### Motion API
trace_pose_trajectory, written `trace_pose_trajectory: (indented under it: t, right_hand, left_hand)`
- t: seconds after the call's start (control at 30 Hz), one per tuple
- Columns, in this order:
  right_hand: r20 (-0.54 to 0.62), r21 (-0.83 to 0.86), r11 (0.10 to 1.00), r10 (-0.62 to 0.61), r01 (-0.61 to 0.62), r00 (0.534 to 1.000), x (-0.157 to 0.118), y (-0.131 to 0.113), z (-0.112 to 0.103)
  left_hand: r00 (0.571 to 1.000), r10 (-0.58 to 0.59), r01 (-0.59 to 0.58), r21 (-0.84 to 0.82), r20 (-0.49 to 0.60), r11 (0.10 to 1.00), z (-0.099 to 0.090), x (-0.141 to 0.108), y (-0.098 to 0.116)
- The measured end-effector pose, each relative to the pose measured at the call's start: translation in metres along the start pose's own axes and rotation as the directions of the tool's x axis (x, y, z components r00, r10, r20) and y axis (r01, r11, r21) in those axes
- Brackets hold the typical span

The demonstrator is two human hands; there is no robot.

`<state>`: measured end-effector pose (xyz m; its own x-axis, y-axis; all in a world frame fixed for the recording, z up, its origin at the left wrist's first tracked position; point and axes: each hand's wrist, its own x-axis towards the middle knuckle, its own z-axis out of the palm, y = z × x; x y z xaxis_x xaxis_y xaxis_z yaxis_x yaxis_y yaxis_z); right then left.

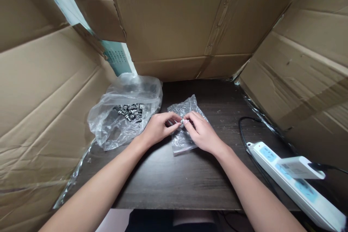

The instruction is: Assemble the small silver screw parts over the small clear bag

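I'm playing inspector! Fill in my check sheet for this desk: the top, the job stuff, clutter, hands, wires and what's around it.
Surface: dark brown wood-look tabletop, a few pale specks.
Job's things: silvery metal bolts in an open, cloudy plastic bag; crinkled clear plastic bag beneath the hands; small silvery metal piece, exact shape unclear.
Clutter: long white power strip at right, carrying a white plug-in adapter.
Hands: left hand and right hand both pinch the metal piece at their fingertips.
Cables: thin black cable curving beside the strip; black adapter lead.
Surroundings: brown cardboard walls left, right and behind; a gap shows a pale blue-green surface.
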<state>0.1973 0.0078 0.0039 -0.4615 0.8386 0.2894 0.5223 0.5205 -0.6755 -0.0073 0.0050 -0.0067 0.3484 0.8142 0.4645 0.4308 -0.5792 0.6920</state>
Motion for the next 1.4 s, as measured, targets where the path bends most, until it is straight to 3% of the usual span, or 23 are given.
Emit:
trace_pose_trajectory:
  t: [0.37,0.67,0.93,1.07,1.17,1.3,1.4]
  right_hand:
    - [0.025,0.024,1.0,0.009,-0.009,1.0,0.003,-0.004,0.003]
    - [-0.059,0.009,0.999,-0.036,0.037,0.998,0.004,-0.004,0.002]
    - [-0.075,0.021,0.997,-0.067,0.069,0.995,0.005,-0.008,0.003]
    - [-0.122,0.113,0.991,-0.052,0.066,0.991,0.004,-0.012,-0.001]
    - [-0.21,0.171,0.984,-0.004,0.041,0.978,0.002,-0.011,-0.006]
    - [-0.245,0.182,0.983,0.055,-0.01,0.968,0.001,-0.01,-0.007]
    - [-0.223,0.178,0.984,0.04,0.0,0.974,0.0,-0.012,-0.005]
  left_hand:
    - [0.998,0.027,-0.027,0.01,-0.061,1.0,0.006,-0.003,0.001]
    - [0.998,0.036,-0.037,-0.019,-0.055,0.999,0.008,-0.001,0.02]
    - [0.998,-0.036,0.037,0.016,-0.053,0.999,0.006,-0.001,0.023]
    - [0.996,-0.068,0.053,0.247,0.053,0.968,-0.017,0.003,0.031]
    - [0.975,-0.161,0.067,0.487,0.154,0.871,-0.047,0.002,0.038]
    - [0.955,-0.296,0.188,0.716,0.027,0.672,-0.092,-0.011,0.037]
    - [0.919,-0.387,0.302,0.773,-0.079,0.558,-0.115,-0.017,0.028]
